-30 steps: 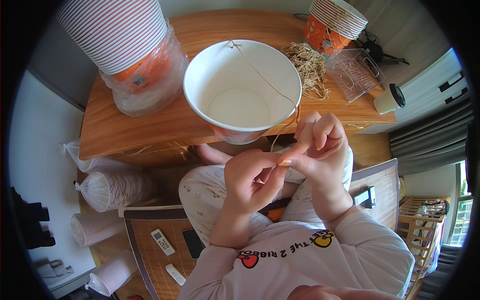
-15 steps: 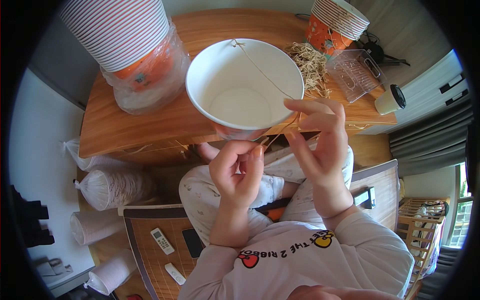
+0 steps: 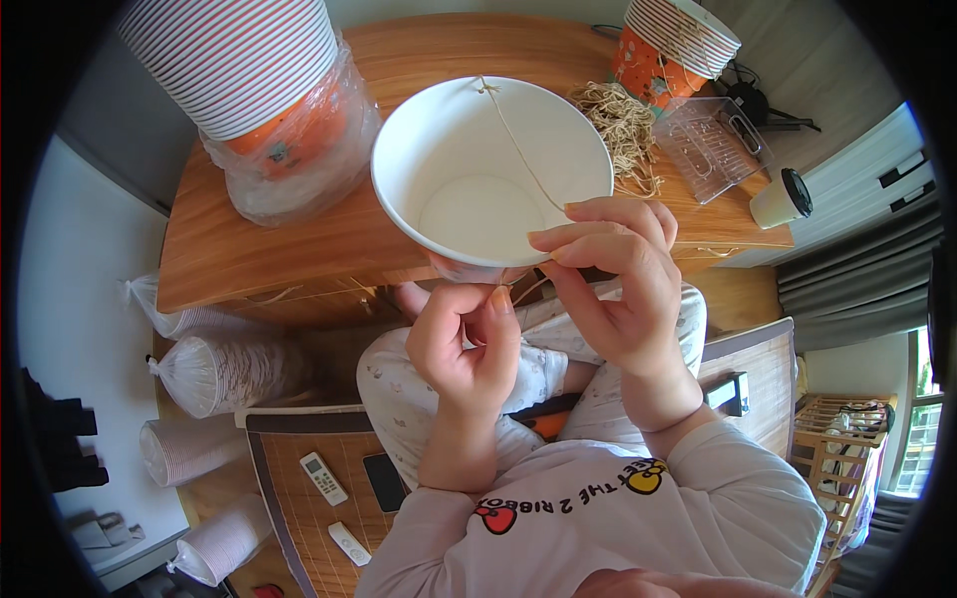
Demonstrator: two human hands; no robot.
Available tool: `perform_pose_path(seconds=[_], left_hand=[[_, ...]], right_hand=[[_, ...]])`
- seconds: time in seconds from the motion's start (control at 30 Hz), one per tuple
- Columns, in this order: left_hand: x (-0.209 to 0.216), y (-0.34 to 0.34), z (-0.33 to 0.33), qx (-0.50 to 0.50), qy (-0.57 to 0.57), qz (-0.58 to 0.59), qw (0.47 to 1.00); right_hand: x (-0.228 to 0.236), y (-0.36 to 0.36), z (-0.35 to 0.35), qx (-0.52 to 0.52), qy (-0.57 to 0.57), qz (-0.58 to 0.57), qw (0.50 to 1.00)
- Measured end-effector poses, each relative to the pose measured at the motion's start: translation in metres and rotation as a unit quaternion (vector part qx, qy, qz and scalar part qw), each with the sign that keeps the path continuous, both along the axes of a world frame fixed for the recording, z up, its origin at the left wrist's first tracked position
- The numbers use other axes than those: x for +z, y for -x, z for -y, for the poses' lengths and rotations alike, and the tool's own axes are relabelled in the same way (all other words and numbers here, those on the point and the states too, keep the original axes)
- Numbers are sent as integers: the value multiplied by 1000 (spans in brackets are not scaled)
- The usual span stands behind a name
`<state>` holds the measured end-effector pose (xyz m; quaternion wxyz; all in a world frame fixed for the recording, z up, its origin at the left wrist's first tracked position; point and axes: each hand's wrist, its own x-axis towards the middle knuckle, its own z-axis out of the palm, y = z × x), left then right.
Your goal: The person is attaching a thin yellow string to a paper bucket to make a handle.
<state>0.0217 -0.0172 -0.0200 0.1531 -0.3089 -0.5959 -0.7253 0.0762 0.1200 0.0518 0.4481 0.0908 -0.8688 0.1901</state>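
Observation:
A large paper bucket (image 3: 424,149), white inside, stands at the table's near edge. A thin tan cord (image 3: 514,143) is knotted at its far rim and runs across the opening to my right hand. My left hand (image 3: 467,344) is just below the near rim, thumb and forefinger pinched on the cord's end. My right hand (image 3: 626,274) is at the near right rim, thumb and forefinger closed on the cord, the other fingers curved over the opening. A short loop of cord shows between the two hands. The near rim's outer side is mostly hidden.
On the wooden table (image 3: 289,249) stand a tall stack of buckets (image 3: 239,75) in plastic at left, a cord pile (image 3: 618,130), another bucket stack (image 3: 653,70), a clear tray (image 3: 710,149) and a lidded cup (image 3: 780,201). Bagged stacks (image 3: 224,374) lie on the floor at left.
My right hand has moved left and down to the bucket's near rim, bringing the cord with it. The bucket has shifted slightly right; my left hand has moved slightly left.

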Motion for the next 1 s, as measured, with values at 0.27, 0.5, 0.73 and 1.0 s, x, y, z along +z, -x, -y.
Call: perform_pose_path(seconds=[0.27,0.5,0.73,1.0], left_hand=[[2,-2,-5,38,-25,49,998],[4,-3,0,20,22,6,1000],[3,-5,-6,18,-21,79,996],[8,-6,-6,6,-13,110,994]], right_hand=[[0,0,2,7,-2,5,1000],[10,-1,9,30,-10,6,999],[22,-2,18,18,-54,38,998],[30,-3,25,34,-16,157,987]])
